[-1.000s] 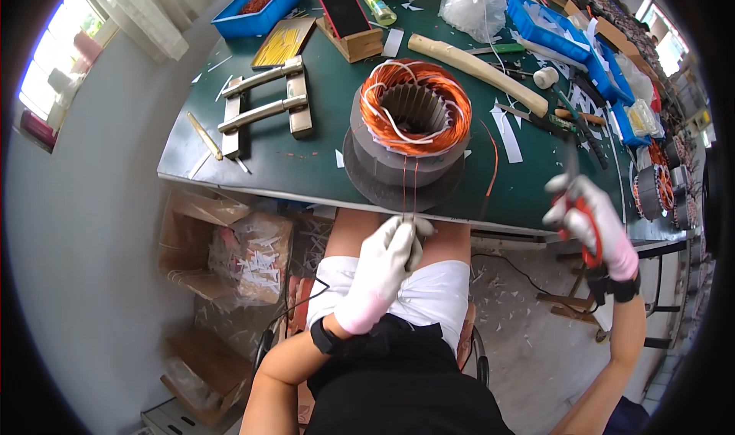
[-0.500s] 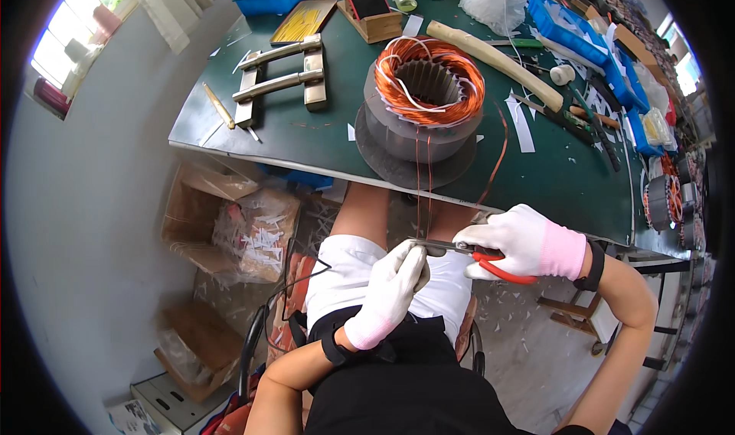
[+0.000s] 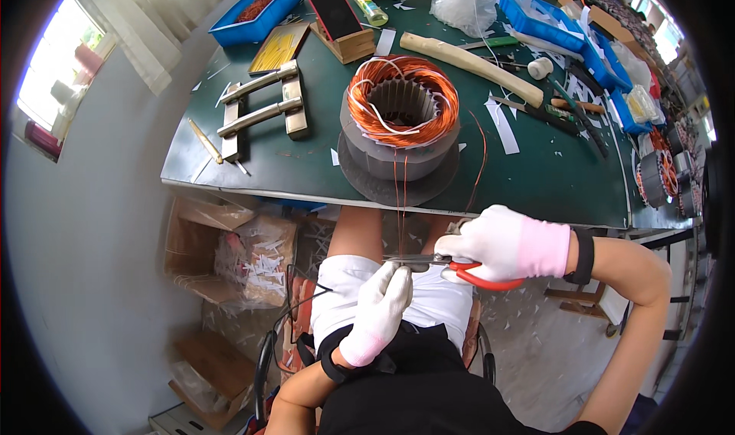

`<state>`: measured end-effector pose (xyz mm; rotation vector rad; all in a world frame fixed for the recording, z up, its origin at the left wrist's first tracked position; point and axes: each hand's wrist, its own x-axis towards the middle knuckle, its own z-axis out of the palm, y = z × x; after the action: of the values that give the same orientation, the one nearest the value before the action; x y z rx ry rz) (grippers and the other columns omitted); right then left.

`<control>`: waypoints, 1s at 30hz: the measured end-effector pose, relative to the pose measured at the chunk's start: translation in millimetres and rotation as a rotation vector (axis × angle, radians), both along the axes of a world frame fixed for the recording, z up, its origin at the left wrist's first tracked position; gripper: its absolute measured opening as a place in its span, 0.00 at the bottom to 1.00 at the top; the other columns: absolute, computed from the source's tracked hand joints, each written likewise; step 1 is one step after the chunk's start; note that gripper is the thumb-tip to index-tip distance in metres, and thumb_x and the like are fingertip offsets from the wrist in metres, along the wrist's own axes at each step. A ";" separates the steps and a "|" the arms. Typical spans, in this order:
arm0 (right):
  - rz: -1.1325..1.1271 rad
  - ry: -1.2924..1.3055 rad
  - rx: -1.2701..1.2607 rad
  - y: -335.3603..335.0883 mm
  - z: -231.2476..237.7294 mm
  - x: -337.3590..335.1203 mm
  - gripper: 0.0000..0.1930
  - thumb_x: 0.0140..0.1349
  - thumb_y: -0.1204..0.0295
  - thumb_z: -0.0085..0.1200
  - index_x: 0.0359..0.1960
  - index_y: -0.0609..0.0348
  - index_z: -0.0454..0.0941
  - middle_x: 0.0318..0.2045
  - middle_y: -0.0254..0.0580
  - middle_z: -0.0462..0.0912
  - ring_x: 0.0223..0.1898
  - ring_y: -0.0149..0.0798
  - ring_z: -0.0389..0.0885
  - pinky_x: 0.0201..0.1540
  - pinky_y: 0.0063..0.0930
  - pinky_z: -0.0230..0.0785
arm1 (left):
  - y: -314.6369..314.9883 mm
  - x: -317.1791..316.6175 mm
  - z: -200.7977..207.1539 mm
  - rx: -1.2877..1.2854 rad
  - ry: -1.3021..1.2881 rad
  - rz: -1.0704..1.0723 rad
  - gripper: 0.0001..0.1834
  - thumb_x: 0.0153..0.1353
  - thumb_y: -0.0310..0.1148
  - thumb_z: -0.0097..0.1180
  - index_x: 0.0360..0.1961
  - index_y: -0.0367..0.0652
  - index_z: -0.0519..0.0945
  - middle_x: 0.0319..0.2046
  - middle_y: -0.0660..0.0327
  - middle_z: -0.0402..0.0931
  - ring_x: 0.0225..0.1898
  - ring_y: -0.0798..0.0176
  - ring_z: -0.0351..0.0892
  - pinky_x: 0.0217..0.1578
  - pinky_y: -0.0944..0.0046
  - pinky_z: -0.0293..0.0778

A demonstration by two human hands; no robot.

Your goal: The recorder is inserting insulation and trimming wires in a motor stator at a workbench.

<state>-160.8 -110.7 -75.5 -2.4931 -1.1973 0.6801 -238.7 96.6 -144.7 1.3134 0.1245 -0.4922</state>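
Note:
A stator (image 3: 398,153) with orange copper windings stands upright on a round grey base on the green table. Thin copper wires (image 3: 400,213) run from it over the table's front edge towards my lap. My left hand (image 3: 381,301), in a white glove with a pink cuff, is closed in a pinch on the ends of these wires. In my gloved right hand (image 3: 490,244) are red-handled scissors (image 3: 482,280), gripped by the handles. Their metal blades lie across the wires just above my left fingertips. Whether the blades are closed is too small to tell.
A metal frame with two bars (image 3: 260,117) lies left of the stator, near a phone on a wooden stand (image 3: 337,22). Behind the stator is a wooden stick (image 3: 471,68). Blue trays (image 3: 540,22) and hand tools crowd the right. A cardboard box (image 3: 195,244) with scraps stands below left.
The view has shifted, so the table and stator appear further left and slightly lower. Both hands stay at the wires, with the scissors still across them.

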 end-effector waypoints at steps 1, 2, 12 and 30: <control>-0.010 -0.039 -0.005 -0.1 -5.8 -6.6 0.10 0.62 0.62 0.52 0.36 0.55 0.72 0.22 0.49 0.78 0.26 0.54 0.81 0.29 0.45 0.73 | 1.4 -0.6 -1.7 0.014 -0.052 -0.058 0.12 0.71 0.33 0.42 0.41 0.38 0.76 0.22 0.71 0.65 0.25 0.78 0.60 0.28 0.76 0.60; -0.020 -0.079 -0.011 -0.9 -9.2 -13.9 0.09 0.62 0.64 0.51 0.34 0.55 0.71 0.21 0.48 0.77 0.25 0.53 0.81 0.28 0.45 0.73 | 2.6 -6.8 -5.4 0.169 -0.331 -0.180 0.13 0.70 0.31 0.43 0.45 0.37 0.78 0.25 0.69 0.69 0.27 0.76 0.66 0.33 0.75 0.66; -0.419 -0.138 0.492 -5.2 54.8 80.9 0.24 0.57 0.80 0.54 0.58 0.57 0.73 0.48 0.49 0.81 0.46 0.32 0.81 0.52 0.26 0.71 | 70.3 182.8 -38.9 0.612 -1.192 0.409 0.10 0.70 0.28 0.45 0.42 0.35 0.78 0.28 0.61 0.76 0.29 0.73 0.72 0.33 0.73 0.69; -0.380 0.148 0.215 -13.1 43.7 44.5 0.20 0.52 0.66 0.65 0.44 0.64 0.78 0.32 0.52 0.82 0.34 0.46 0.83 0.40 0.31 0.74 | 14.4 75.1 27.7 0.384 -0.450 0.086 0.10 0.67 0.29 0.49 0.44 0.38 0.78 0.30 0.49 0.80 0.30 0.54 0.83 0.32 0.63 0.75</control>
<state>-116.2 -123.8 -31.8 -2.3473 -0.6772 0.5849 -163.6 111.0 -117.1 1.7565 -0.1047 -0.0893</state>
